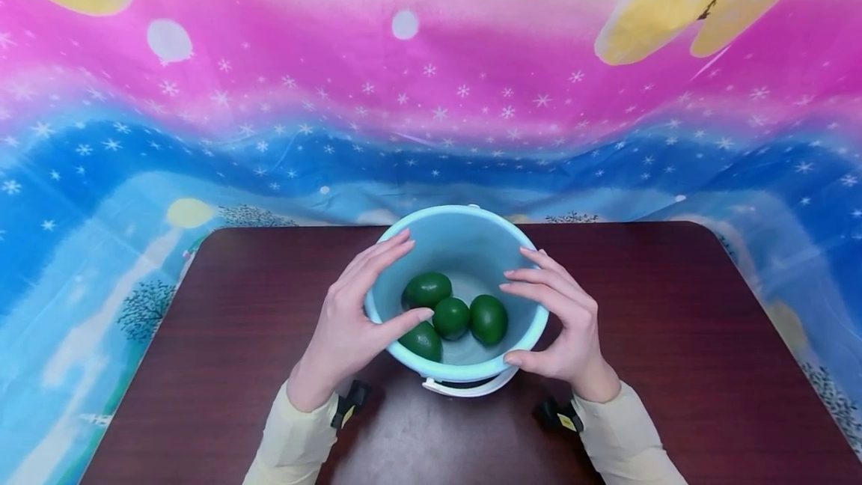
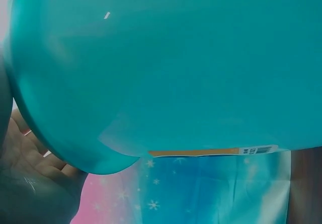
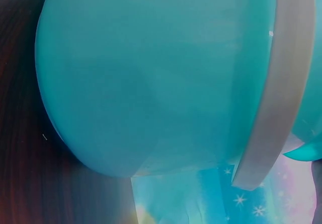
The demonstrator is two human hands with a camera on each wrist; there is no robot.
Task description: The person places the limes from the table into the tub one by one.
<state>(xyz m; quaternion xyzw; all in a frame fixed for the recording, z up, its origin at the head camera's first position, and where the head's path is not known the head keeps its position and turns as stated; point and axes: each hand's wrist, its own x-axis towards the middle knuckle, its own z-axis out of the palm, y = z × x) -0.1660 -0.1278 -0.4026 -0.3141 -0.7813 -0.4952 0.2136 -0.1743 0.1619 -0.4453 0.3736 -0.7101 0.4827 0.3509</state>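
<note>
A light blue bucket (image 1: 458,239) stands on the table with its mouth toward me. Several smooth dark green fruits that look like avocados (image 1: 488,319) lie at its bottom; one is partly covered by my left thumb. My left hand (image 1: 346,324) is at the left rim, its fairly straight fingers and thumb reaching over the edge. At the right rim is my right hand (image 1: 566,313), fingers spread over the opening and thumb by the front edge. The white handle (image 1: 474,391) hangs along the front. The left wrist view shows the bucket's outer wall (image 2: 166,83) filling most of the frame.
The dark reddish-brown table (image 1: 236,305) has rounded far corners. Behind it hangs a pink and blue cloth (image 1: 431,118) with snowflakes. A label (image 2: 211,152) with a barcode is on the bucket's side. Black wrist devices (image 1: 559,416) sit beside the pale sleeves (image 1: 626,432).
</note>
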